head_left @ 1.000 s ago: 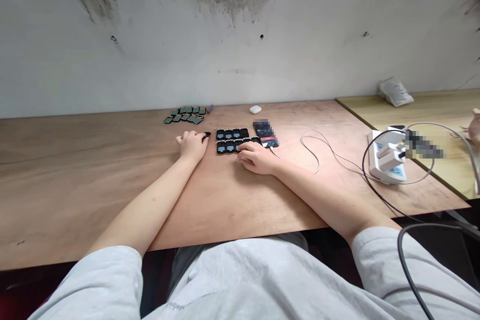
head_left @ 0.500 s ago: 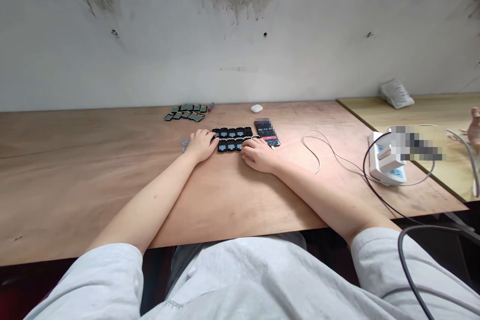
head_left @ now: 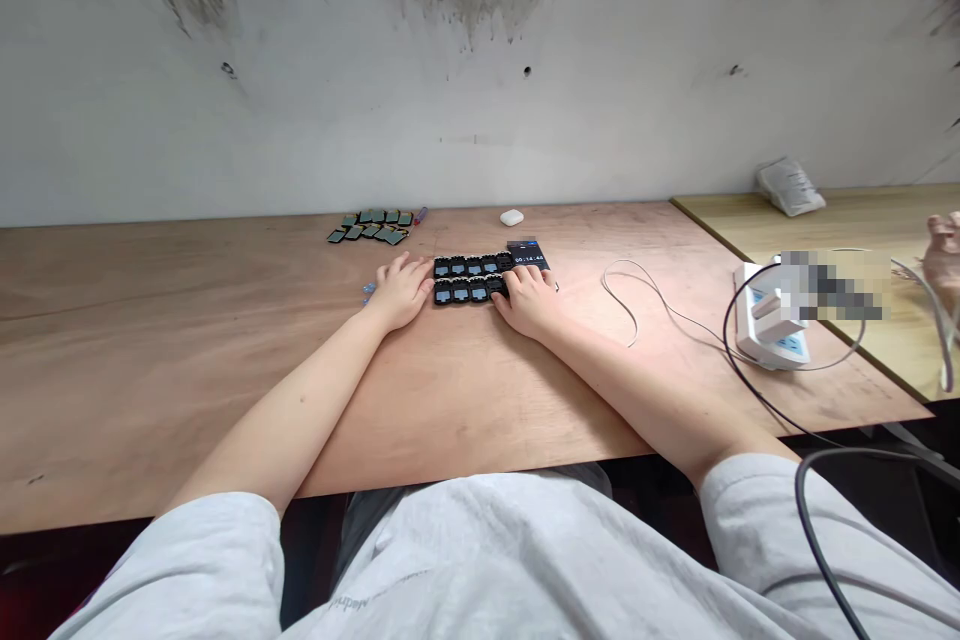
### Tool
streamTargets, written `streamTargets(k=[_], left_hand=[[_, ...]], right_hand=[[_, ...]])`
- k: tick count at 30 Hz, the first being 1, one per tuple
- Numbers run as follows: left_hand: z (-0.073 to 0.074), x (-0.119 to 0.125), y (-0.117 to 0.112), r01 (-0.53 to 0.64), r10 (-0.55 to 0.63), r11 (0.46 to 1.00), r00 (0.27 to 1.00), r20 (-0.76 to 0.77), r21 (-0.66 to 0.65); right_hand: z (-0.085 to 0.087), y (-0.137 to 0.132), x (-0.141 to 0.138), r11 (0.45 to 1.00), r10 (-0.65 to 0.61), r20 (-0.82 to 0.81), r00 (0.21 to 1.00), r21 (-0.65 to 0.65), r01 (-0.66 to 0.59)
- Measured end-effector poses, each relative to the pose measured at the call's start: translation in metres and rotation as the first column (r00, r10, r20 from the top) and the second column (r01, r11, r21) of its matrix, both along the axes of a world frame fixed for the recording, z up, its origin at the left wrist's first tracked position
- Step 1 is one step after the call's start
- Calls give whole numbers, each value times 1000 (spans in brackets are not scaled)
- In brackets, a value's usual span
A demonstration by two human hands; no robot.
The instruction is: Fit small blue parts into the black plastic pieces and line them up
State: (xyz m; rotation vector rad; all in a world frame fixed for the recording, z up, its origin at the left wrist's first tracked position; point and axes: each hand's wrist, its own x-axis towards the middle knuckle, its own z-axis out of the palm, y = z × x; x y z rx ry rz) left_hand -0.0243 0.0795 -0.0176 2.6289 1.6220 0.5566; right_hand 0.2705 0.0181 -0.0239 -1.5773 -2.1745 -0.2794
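Between left hand (head_left: pixel 403 294) and right hand (head_left: pixel 528 300), grip of each impossible to tell: two rows of square black plastic-looking cases (head_left: pixel 469 283), mostly with flat light-blue inserts (head_left: pixel 478 295), apparently none yet rightmost.

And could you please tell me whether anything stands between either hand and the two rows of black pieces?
Nothing visible does: the left hand is close by the left end of the black pieces, and the right hand is at their right end. The phone lies partly behind that hand.

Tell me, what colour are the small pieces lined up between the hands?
Those small pieces are black, most with pale blue patches; see the head view.
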Motion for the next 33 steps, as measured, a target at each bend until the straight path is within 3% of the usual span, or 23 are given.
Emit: streamTargets(k=[6,9,11,15,18,21,24,26,29,33], left_hand=[[-2,-63,17,-190,183,976,980,72,106],[-3,-92,24,-204,194,975,975,110,90],[-1,-99,24,-170,162,983,981,110,65],[6,-90,15,-15,11,998,998,68,59],[12,-79,10,93,-94,995,995,23,39],[14,-72,7,159,-160,987,987,31,39],[13,-63,4,170,-172,985,981,95,25],[12,-54,1,125,-125,992,979,162,10],[13,-36,-7,92,-93,996,960,264,15],[17,-8,-22,219,-212,976,927,310,13]], right_hand=[[4,-5,-1,999,-34,78,996,10,34],[8,-8,-2,999,-41,91,995,26,38],[10,-10,-4,999,-42,84,996,32,39],[10,-12,-5,999,26,53,998,23,-27],[10,-12,-4,975,224,38,974,3,-224],[11,-13,-4,866,498,0,867,-44,-497],[14,-16,-4,741,661,-45,749,-117,-661],[15,-18,-4,710,692,-44,720,-137,-691],[15,-17,-3,707,699,-23,715,-126,-696],[13,-16,-2,712,694,-64,717,-86,-697]])
